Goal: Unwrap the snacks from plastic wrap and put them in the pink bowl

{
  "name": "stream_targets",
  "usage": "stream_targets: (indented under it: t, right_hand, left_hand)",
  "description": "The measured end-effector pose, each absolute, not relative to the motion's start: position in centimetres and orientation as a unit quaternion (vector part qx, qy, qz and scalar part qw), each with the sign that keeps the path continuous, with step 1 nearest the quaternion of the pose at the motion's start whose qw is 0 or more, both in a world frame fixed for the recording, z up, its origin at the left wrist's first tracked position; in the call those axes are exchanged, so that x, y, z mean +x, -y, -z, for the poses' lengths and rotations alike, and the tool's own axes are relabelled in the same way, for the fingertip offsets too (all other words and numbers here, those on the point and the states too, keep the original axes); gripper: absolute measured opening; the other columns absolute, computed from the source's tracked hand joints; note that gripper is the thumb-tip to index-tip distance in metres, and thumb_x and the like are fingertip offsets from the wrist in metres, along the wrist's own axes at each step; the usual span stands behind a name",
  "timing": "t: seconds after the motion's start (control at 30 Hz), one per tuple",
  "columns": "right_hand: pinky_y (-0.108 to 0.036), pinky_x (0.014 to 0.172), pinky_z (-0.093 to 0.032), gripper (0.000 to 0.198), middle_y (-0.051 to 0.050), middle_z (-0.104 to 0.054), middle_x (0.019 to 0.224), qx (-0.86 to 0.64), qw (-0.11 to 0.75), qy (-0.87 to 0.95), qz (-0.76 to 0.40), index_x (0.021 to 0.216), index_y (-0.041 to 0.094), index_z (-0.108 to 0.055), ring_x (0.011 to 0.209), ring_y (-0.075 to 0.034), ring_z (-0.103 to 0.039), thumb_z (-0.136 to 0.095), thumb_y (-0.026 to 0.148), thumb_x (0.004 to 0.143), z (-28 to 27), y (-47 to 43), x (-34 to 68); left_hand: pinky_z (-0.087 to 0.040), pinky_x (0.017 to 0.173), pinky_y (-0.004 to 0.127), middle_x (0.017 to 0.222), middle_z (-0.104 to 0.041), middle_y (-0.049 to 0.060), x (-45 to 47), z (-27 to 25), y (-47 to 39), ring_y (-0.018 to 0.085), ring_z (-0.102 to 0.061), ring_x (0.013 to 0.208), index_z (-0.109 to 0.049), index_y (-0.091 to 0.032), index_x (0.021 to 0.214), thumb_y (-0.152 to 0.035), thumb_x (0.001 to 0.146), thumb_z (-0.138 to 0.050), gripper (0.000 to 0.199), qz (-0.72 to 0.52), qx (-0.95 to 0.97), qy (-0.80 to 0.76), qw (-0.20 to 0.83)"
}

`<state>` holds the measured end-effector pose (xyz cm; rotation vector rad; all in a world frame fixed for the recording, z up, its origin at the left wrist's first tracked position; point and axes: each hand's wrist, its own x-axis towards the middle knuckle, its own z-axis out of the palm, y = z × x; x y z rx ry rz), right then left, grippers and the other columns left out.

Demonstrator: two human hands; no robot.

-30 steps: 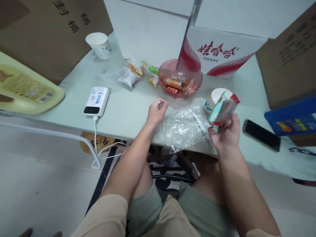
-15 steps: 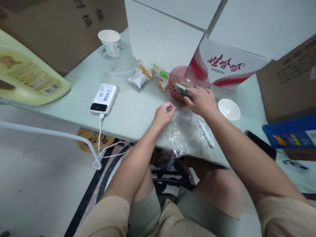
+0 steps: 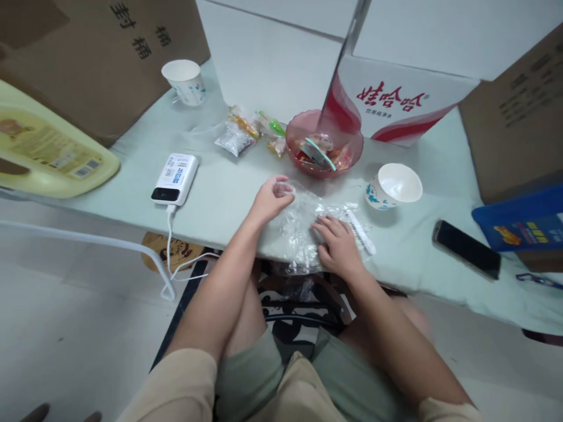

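Note:
My left hand (image 3: 271, 199) hovers near the front of the table, its fingers curled around a bit of clear plastic film (image 3: 294, 225). The crumpled film spreads from there across the table and hangs over its front edge. My right hand (image 3: 338, 243) lies on the film with fingers spread, beside a thin white strip (image 3: 360, 231) with small markings. Just beyond both hands stands a translucent pink bowl (image 3: 299, 167). Inside it lie reddish wrapped pieces and a flat item with a mint-green edge (image 3: 320, 153), whose kind I cannot make out.
A paper cup (image 3: 398, 184) stands right of the bowl, another paper cup (image 3: 185, 82) at the back left. Small packets (image 3: 237, 138) lie left of the bowl. A cabled power bank (image 3: 176, 179), a yellow jug (image 3: 57, 146), a phone (image 3: 466, 249) and cartons (image 3: 396, 99) surround the area.
My right hand has let go of the mint-green-edged item, which now lies in the bowl, and has come back onto the film. The dark piece in my left hand no longer shows.

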<state>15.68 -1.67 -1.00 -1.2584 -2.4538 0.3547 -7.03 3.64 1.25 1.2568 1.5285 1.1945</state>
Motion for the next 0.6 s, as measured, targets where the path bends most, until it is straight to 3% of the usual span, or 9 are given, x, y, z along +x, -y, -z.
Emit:
stream_targets:
  t: [0.07, 0.1, 0.17, 0.27, 0.4, 0.47, 0.6]
  right_hand:
    - [-0.057, 0.116, -0.033, 0.054, -0.012, -0.055, 0.149, -0.469, 0.167, 0.861, -0.11, 0.132, 0.02, -0.062, 0.141, -0.034, -0.046, -0.05, 0.013, 0.08, 0.9, 2.3, 15.1]
    - [-0.058, 0.116, -0.032, 0.055, -0.013, -0.054, 0.15, -0.479, 0.168, 0.855, -0.108, 0.134, 0.02, -0.061, 0.141, -0.035, -0.045, -0.051, 0.013, 0.08, 0.8, 2.5, 14.8]
    - [-0.059, 0.117, -0.032, 0.057, -0.014, -0.051, 0.152, -0.491, 0.184, 0.843, -0.118, 0.135, 0.02, -0.06, 0.143, -0.037, -0.042, -0.051, 0.014, 0.079, 0.6, 2.6, 14.5]
    - [-0.058, 0.117, -0.033, 0.058, -0.014, -0.055, 0.147, -0.474, 0.239, 0.83, -0.173, 0.131, 0.017, -0.06, 0.144, -0.036, -0.04, -0.049, 0.012, 0.074, 0.6, 2.1, 15.0]
    - [-0.057, 0.114, -0.039, 0.046, -0.015, -0.061, 0.14, -0.471, 0.274, 0.81, -0.216, 0.112, 0.016, -0.065, 0.141, -0.034, -0.045, -0.045, 0.009, 0.071, 0.3, 0.9, 17.1]
    - [-0.053, 0.109, -0.045, 0.044, -0.015, -0.064, 0.136, -0.489, 0.252, 0.807, -0.215, 0.112, 0.017, -0.065, 0.134, -0.033, -0.053, -0.045, 0.009, 0.073, -0.1, 0.6, 18.2]
    - [-0.043, 0.085, -0.055, 0.041, -0.011, -0.075, 0.115, -0.524, 0.184, 0.805, -0.211, 0.121, 0.022, -0.066, 0.1, -0.03, -0.07, -0.047, 0.015, 0.085, -1.0, 0.8, 19.4]
  left_hand:
    - [-0.051, 0.091, 0.036, 0.121, -0.063, 0.01, -7.1, -1.6, -2.5, 0.023, -0.062, 0.105, -0.056, -0.021, 0.126, -0.014, 0.064, -0.076, 0.066, -0.481, 0.53, -0.63, 0.3]
    - [-0.049, 0.099, 0.039, 0.127, -0.06, 0.011, -7.1, -1.8, -1.9, 0.026, -0.058, 0.116, -0.055, -0.021, 0.127, -0.015, 0.064, -0.076, 0.067, -0.48, 0.548, -0.646, 0.228]
    - [-0.047, 0.103, 0.042, 0.121, -0.062, 0.011, -6.7, -2.2, -0.5, 0.028, -0.057, 0.118, -0.062, -0.021, 0.118, -0.02, 0.072, -0.072, 0.047, -0.441, 0.613, -0.637, 0.155]
    - [-0.046, 0.104, 0.048, 0.11, -0.067, 0.009, -6.0, -2.3, 0.9, 0.029, -0.059, 0.113, -0.07, -0.022, 0.09, -0.028, 0.083, -0.065, 0.01, -0.326, 0.72, -0.597, 0.138]
    - [-0.033, 0.114, 0.062, 0.147, -0.051, 0.012, -6.4, -1.5, 1.0, 0.04, -0.041, 0.138, -0.076, -0.025, 0.096, -0.024, 0.081, -0.067, 0.019, -0.243, 0.728, -0.636, 0.076]
    - [-0.032, 0.114, 0.063, 0.151, -0.046, 0.01, -7.2, -1.0, 0.6, 0.041, -0.039, 0.14, -0.077, -0.026, 0.101, -0.014, 0.076, -0.064, 0.03, -0.229, 0.716, -0.656, 0.074]
    - [-0.033, 0.116, 0.061, 0.15, -0.046, 0.008, -8.8, -0.6, 0.1, 0.038, -0.039, 0.14, -0.078, -0.026, 0.097, -0.006, 0.071, -0.058, 0.039, -0.273, 0.672, -0.687, 0.033]
